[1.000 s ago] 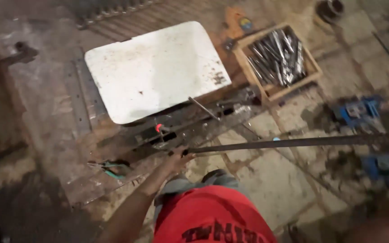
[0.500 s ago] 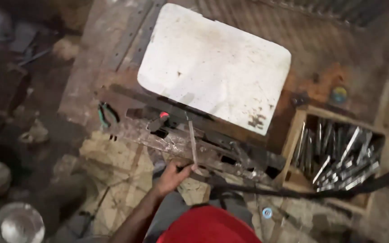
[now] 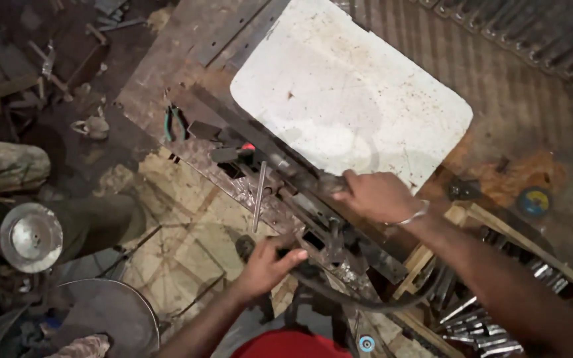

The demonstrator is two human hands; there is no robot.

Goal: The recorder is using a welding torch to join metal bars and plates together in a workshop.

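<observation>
Left hand [image 3: 265, 265] gripping dark bar [image 3: 339, 298], right hand [image 3: 373, 197] closed on metal frame [image 3: 286, 179]

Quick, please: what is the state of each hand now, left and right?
Left hand: closed around a dark handle.
Right hand: closed, gripping the metal jig.

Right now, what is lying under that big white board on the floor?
The white board rests on rusty metal sheeting, partly ribbed, that shows past its edges. Its near edge meets the long metal frame that the right hand grips. Whatever lies under its middle is covered.
</observation>
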